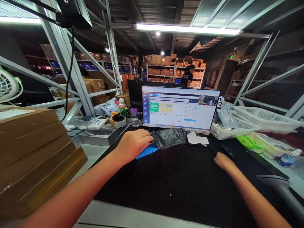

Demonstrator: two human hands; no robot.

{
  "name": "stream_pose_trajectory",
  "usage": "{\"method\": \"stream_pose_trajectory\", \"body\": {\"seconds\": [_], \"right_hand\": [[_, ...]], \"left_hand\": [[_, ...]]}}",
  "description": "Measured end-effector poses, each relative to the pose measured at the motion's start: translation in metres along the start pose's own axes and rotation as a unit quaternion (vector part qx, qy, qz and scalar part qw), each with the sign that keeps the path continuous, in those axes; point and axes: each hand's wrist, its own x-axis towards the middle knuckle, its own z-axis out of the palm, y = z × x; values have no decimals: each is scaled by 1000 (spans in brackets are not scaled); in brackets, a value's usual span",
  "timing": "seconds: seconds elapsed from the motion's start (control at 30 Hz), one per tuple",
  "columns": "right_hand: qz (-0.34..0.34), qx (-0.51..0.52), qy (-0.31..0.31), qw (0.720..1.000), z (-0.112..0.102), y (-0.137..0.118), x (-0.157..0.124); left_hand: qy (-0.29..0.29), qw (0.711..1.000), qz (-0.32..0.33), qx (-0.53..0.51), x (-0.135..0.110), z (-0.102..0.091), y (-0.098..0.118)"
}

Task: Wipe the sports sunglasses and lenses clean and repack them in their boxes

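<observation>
Left hand point(134, 144) is lying palm down on a flat blue packet point(146, 151), fingers curving toward a black plastic bag point(168, 138); cannot tell whether it is gripping or only resting. Right hand point(224, 161) is lying on a black mat point(166, 180), fingers relaxed and nothing grasped. The blue packet and bag are sitting on the far part of the mat, touching each other, in front of a monitor point(180, 107) showing a web page with a table of data. A white paper piece point(197, 138) is lying just right of the bag. The mat is covering the table point(142, 213).

Left of the monitor, a metal tray point(99, 136) is sitting beside a roll of tape point(118, 120) and a purple-capped bottle point(134, 117). A large cardboard box point(30, 158) is occupying the near left. On the right, white plastic baskets point(268, 118) are stacked beside green packets point(247, 142) and a small water bottle point(287, 160). Far off, a co-worker point(187, 76) is standing before shelves point(161, 71) loaded with cartons.
</observation>
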Motion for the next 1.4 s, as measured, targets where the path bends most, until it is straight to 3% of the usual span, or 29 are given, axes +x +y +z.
{"method": "stream_pose_trajectory", "body": {"seconds": [0.07,0.17,0.27,0.33,0.43,0.5,0.57,0.63,0.73,0.83,0.9,0.97,1.1,1.17,1.27,1.33,1.4], "right_hand": [[11,0,-21,1000,-22,9,-3],[41,41,-47,997,-62,7,-22],[42,66,4,997,-100,-34,-58],[-45,64,1,997,-115,-79,-77],[-170,78,7,982,-122,-140,-82],[-197,99,1,975,-123,-163,-75],[-205,100,-7,974,-122,-173,-66],[-240,58,23,969,-119,-179,-60],[-342,-40,96,934,-114,-191,-57],[-381,-133,103,909,-109,-201,-51],[-357,-194,91,909,-108,-194,-40],[-298,-253,64,918,-109,-169,-25],[-74,-345,-12,936,-113,-81,-4],[28,-335,-47,941,-108,-38,-5],[108,-245,-88,959,-84,2,-17],[125,-192,-129,965,-59,10,-24],[128,-173,-160,963,-35,7,-26]], "left_hand": [[63,998,6,8,-4,2,5],[98,995,2,6,-6,3,14],[110,994,-3,3,0,4,23],[126,992,-12,-9,4,5,26],[145,988,-39,-30,7,9,27],[151,986,-55,-44,7,11,26],[156,984,-63,-58,6,12,24],[157,983,-67,-71,6,12,22],[147,983,-70,-84,7,11,20],[151,984,-48,-79,6,8,20],[172,980,-47,-87,5,5,20],[193,971,-84,-112,3,2,20],[196,943,-230,-142,1,-7,10],[148,921,-323,-160,2,-12,-1],[25,885,-428,-184,7,-19,-20],[-46,880,-443,-164,13,-23,-27],[-105,895,-420,-110,19,-26,-27]]}}
